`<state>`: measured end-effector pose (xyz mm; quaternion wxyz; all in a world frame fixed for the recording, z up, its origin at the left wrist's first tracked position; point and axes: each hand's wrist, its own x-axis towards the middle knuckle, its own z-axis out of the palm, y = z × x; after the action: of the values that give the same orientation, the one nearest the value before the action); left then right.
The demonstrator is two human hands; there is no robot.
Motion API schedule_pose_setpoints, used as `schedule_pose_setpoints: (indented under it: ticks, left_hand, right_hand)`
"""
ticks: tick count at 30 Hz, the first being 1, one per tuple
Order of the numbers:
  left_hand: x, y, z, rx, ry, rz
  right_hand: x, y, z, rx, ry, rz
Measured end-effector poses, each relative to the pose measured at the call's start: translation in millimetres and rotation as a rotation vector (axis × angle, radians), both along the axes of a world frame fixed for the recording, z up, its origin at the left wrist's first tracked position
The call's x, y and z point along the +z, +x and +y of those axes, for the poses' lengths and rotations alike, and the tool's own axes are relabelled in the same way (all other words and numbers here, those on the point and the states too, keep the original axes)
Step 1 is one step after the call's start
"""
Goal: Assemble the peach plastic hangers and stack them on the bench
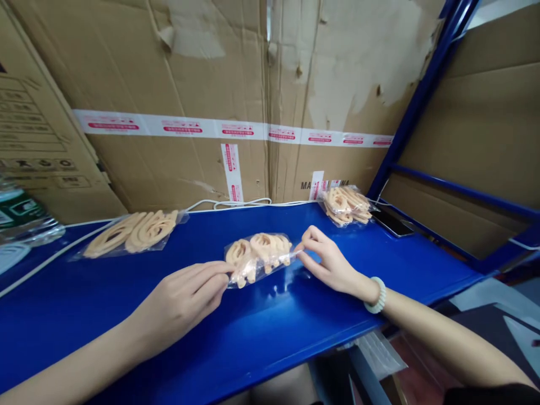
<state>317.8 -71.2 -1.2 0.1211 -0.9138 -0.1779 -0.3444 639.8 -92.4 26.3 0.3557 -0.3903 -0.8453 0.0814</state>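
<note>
The left hand (pixel 185 292) is pinching one end of a clear plastic bag of beige coiled pieces (pixel 265 251) while the right hand (pixel 323 261) is pinching the other, presumably holding it steady over the glossy blue tabletop (pixel 261 334). Similar filled bags (pixel 152 232) are lying on either side.

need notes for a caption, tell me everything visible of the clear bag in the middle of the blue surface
The clear bag looks like thin, glossy plastic, creased and catching the light. Peach-tan looped pieces show through it, their rounded coils on the far side. It stretches left to right over the blue surface, right end slightly farther away. The left grip holds its left edge; the right grip pinches its narrow right end. I can't tell whether it is sealed or fully rests on the surface.
</note>
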Motion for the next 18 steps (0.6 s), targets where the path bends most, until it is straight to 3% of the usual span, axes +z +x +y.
schedule_pose_setpoints:
  ticks: [3,6,9,12,18]
  left_hand:
    - [27.0,26.9,5.1,-0.072,-0.230,-0.122]
    - [45.8,67.7,21.4,-0.037,-0.576,-0.272]
    - [47.7,119.4,41.9,-0.086,-0.963,-0.551]
    - [45.1,173.2,61.3,-0.170,-1.468,-0.826]
    - [70.7,269.3,109.5,-0.157,-1.611,-0.895]
  right_hand:
    - [14.7,7.6,-4.6,-0.126,0.077,0.226]
    - [22.7,23.5,4.6,-0.268,0.076,0.378]
    - [26.5,50.6,19.4,-0.462,0.119,0.368]
    - [34.9,85.3,34.0,-0.635,0.230,0.265]
    - [78.6,155.1,79.1,-0.999,0.155,-0.053]
